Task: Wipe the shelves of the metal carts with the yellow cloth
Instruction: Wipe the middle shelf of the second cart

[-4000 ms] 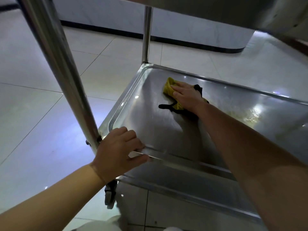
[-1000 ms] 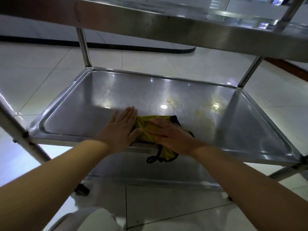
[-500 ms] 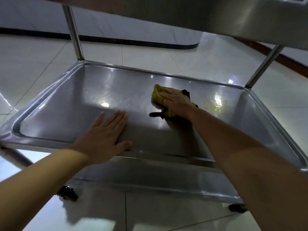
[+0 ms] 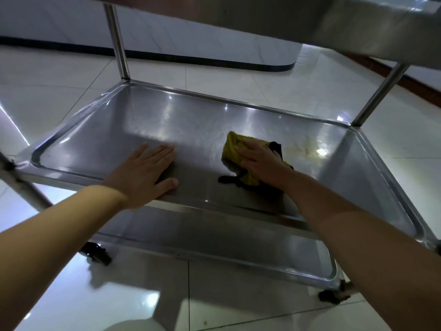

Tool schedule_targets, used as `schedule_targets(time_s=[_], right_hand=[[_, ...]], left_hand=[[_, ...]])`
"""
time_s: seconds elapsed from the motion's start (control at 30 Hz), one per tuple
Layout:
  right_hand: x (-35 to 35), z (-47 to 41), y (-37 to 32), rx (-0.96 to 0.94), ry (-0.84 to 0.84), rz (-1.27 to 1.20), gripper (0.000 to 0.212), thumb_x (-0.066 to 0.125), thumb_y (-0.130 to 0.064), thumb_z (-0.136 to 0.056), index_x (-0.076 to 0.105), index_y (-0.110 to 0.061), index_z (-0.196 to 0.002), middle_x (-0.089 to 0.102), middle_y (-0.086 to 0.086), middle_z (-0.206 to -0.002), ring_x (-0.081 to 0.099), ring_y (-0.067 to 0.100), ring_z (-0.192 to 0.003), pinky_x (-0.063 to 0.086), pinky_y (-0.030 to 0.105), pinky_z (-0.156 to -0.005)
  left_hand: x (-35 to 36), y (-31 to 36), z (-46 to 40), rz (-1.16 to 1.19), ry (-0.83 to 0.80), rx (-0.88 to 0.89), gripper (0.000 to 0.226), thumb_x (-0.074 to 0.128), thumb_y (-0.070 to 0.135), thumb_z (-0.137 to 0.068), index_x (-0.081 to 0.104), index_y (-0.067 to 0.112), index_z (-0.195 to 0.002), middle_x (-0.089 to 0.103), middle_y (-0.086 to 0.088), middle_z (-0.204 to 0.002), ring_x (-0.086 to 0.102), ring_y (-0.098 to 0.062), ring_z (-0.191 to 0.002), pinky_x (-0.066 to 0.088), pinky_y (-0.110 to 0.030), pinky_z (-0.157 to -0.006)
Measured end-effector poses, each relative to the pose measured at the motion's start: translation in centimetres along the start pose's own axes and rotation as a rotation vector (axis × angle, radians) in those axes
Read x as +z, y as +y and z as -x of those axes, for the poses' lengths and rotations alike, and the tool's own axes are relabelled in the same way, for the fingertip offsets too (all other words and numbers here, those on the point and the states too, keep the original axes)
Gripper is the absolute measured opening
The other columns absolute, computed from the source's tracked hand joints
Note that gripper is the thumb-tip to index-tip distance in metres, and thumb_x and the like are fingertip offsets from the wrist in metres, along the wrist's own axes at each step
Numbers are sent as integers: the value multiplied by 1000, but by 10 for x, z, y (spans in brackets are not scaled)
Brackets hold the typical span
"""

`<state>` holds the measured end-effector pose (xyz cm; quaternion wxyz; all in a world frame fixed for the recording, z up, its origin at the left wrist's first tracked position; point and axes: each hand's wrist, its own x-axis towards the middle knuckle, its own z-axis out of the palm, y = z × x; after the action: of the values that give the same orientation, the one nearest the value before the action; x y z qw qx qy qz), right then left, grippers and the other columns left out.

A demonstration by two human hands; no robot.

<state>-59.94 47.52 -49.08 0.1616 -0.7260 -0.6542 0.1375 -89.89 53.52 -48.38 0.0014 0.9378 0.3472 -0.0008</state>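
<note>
Right hand (image 4: 259,161) is down flat on the cloth (image 4: 232,149), fingers (image 4: 245,145) straight and together, pressing it onto the middle shelf (image 4: 191,125). They grip nothing, just bear down. The cloth sits right of the shelf's centre, bunched yellow with a black trim strap (image 4: 229,180) trailing toward the near edge. Left hand (image 4: 145,174) lies palm-down on bare metal just inside the near rim, fingers extended and close together, thumb out to the side, holding nothing. The two hands are apart, with bare steel between them. A yellowish smear (image 4: 307,149) shows on the shelf to the right of the cloth. The top shelf (image 4: 310,25) hangs overhead, the bottom shelf (image 4: 214,237) lies below, and casters (image 4: 95,254) rest on the tiled floor (image 4: 47,96).
</note>
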Motion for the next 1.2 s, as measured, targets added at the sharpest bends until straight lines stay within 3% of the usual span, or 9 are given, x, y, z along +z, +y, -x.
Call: schedule_targets(time_s=[0.3,0.4,0.5,0.63,0.73,0.87,0.97,1.1,1.2], right_hand=[[0,98,-27,-168,-236,63,48,42,-36,-101,30,-32,-147,10,-11,-160,2,11,-147,0,37,-120],[-5,111,-13,-160,-244,0,61,36,-48,-89,34,-28,-146,14,-10,-158,6,7,-145,-2,23,-117],[-8,109,8,-162,-176,-108,58,41,-37,-87,41,-21,-142,20,-11,-152,12,6,-142,-1,11,-114],[-16,80,34,-97,-84,-120,42,49,-35,-93,40,-39,-134,28,-10,-152,20,12,-143,11,33,-120],[-23,48,50,-35,-24,-129,42,54,-18,-96,47,-28,-136,33,0,-153,28,19,-141,16,35,-118],[-29,6,63,50,58,-77,40,56,-12,-95,53,-17,-135,38,5,-150,34,23,-139,19,33,-117],[-34,-19,61,71,71,40,39,53,-17,-96,54,-19,-135,38,5,-150,32,23,-140,20,37,-118],[-38,-42,59,50,9,18,54,35,-39,-90,59,-8,-127,53,14,-139,43,41,-132,38,55,-105],[-33,-43,53,133,140,107,38,43,-33,-98,55,-26,-134,37,-1,-151,30,22,-141,27,40,-112]], left_hand=[[7,87,-28,191,122,-95,79,-5,49,-80,-10,12,-150,-12,-2,-159,-13,-9,-144,-14,-27,-113],[16,108,-37,247,129,-116,82,-6,51,-79,-11,9,-149,-10,-5,-159,-13,-13,-145,-13,-30,-115],[21,106,-39,193,107,-121,80,-7,50,-81,-14,9,-149,-14,-4,-159,-17,-12,-144,-15,-33,-114],[20,105,-39,88,17,-86,68,5,49,-96,-14,11,-150,-18,-3,-158,-20,-14,-144,-13,-39,-116],[22,96,-40,82,-14,-79,73,3,56,-92,-13,14,-150,-18,-2,-158,-21,-13,-143,-14,-40,-116],[22,86,-39,101,-24,-69,100,-16,68,-65,-11,17,-151,-17,1,-158,-21,-10,-143,-15,-39,-115],[19,74,-37,106,-43,-50,111,-17,81,-56,-12,22,-150,-21,6,-155,-26,-4,-137,-16,-37,-115],[18,58,-34,81,-71,-61,109,-9,83,-56,-12,27,-150,-17,6,-157,-21,-8,-142,-14,-38,-116],[16,51,-32,81,-86,-84,111,-5,84,-54,-8,30,-151,-13,6,-159,-16,-9,-144,-11,-39,-117]])
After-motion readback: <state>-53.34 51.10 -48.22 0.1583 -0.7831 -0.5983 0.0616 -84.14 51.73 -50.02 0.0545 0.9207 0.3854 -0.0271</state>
